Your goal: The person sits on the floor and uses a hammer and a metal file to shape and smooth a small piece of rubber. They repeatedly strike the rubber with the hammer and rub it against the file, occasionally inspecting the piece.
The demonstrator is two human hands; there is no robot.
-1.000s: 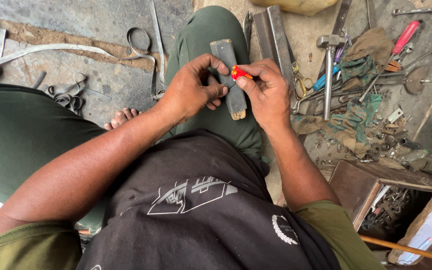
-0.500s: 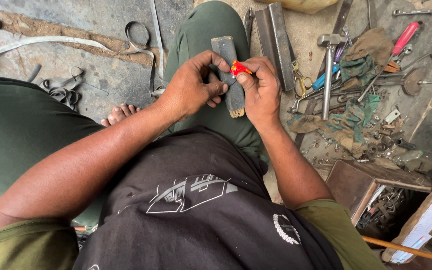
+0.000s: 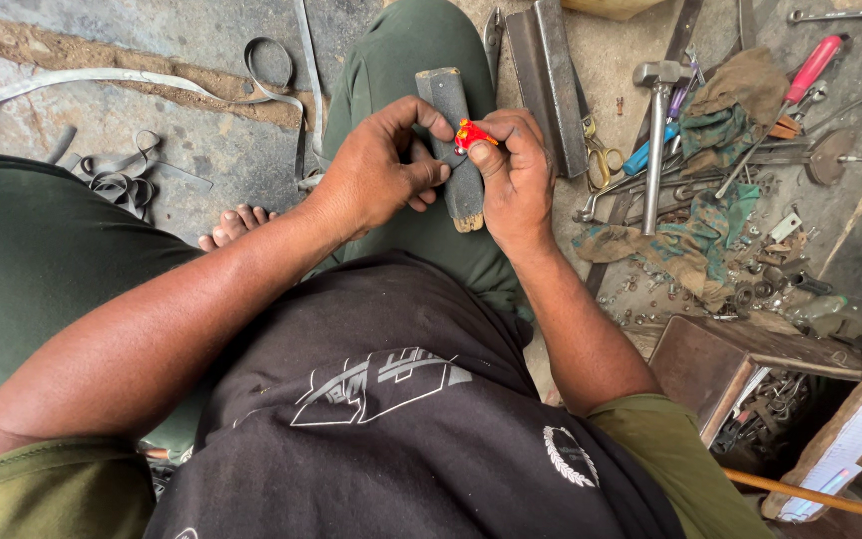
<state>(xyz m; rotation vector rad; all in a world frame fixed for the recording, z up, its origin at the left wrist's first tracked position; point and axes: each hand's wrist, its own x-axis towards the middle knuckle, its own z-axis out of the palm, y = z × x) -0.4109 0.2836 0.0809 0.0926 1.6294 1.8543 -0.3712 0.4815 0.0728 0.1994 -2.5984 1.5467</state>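
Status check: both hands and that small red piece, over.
Left hand and right hand together over the knee. Small red piece pinched in right fingertips, against the dark block held by left. Nothing in the way.

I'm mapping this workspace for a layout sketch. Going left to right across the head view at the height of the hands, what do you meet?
Coiled metal strips → left hand → small red piece → right hand → hammer → red-handled screwdriver.
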